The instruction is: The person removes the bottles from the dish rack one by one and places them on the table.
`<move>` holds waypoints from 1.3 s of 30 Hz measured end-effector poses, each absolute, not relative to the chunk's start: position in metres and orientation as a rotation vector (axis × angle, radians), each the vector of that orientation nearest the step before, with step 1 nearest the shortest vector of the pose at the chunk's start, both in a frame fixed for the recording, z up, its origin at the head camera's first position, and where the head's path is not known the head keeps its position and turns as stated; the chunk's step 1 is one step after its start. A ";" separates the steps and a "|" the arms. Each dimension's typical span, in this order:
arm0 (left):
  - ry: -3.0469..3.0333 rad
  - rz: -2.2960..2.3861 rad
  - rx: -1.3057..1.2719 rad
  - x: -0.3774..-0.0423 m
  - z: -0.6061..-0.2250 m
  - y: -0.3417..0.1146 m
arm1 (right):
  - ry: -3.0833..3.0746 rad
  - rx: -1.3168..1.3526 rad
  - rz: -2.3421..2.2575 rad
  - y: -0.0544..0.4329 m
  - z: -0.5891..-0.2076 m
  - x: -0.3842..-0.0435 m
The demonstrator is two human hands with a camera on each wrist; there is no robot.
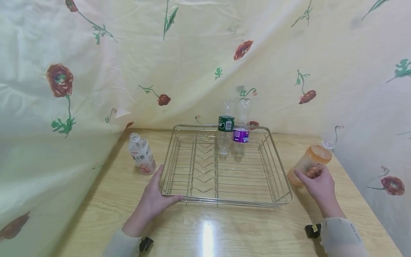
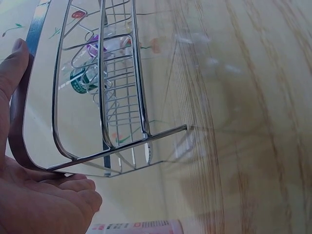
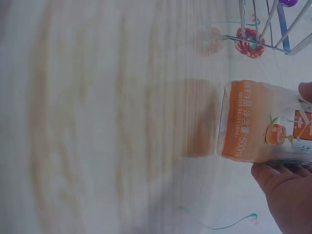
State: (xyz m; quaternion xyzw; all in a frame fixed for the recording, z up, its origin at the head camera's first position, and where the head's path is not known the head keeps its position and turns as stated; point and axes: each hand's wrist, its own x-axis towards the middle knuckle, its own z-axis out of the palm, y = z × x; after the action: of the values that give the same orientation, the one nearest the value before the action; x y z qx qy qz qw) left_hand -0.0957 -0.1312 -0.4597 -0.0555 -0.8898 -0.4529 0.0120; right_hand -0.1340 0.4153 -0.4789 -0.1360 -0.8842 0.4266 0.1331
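A wire dish rack (image 1: 217, 167) sits on the wooden table. My left hand (image 1: 154, 198) grips its near left corner, thumb and fingers spread around the rim. In the left wrist view, the thumb (image 2: 17, 63) lies along the metal rim. To the right of the rack, my right hand (image 1: 321, 185) holds a plastic drink bottle (image 1: 309, 160) with an orange label and white neck, tilted with its top away to the right. The right wrist view shows the bottle's base (image 3: 229, 122) close over the table. Two clear bottles, one with a green label (image 1: 226, 124), one with a purple label (image 1: 241, 135), stand at the rack's back.
Left of the rack, near my left fingers, stands another clear bottle (image 1: 142, 153) with a white and pink label. Flower-patterned cloth (image 1: 192, 64) hangs behind the table (image 1: 179, 228) and along both sides.
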 end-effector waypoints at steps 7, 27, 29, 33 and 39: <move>-2.746 -1.429 -0.177 -0.096 -0.461 -0.132 | -2.599 -0.369 1.252 0.415 -0.478 -0.134; -2.729 -1.460 -0.160 -0.091 -0.461 -0.132 | -2.681 -0.328 1.225 0.415 -0.482 -0.131; -2.727 -1.452 -0.160 -0.091 -0.461 -0.133 | -2.680 -0.334 1.229 0.415 -0.483 -0.131; -2.721 -1.456 -0.158 -0.091 -0.463 -0.133 | -2.679 -0.356 1.218 0.414 -0.484 -0.130; -2.724 -1.465 -0.161 -0.094 -0.463 -0.132 | -2.682 -0.319 1.232 0.414 -0.480 -0.134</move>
State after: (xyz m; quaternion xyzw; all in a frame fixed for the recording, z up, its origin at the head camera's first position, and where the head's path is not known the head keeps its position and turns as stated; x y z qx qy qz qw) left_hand -0.0945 -0.1323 -0.4626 -0.0519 -0.8793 -0.4729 0.0222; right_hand -0.1340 0.4137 -0.4803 -0.1069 -0.9001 0.4134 0.0863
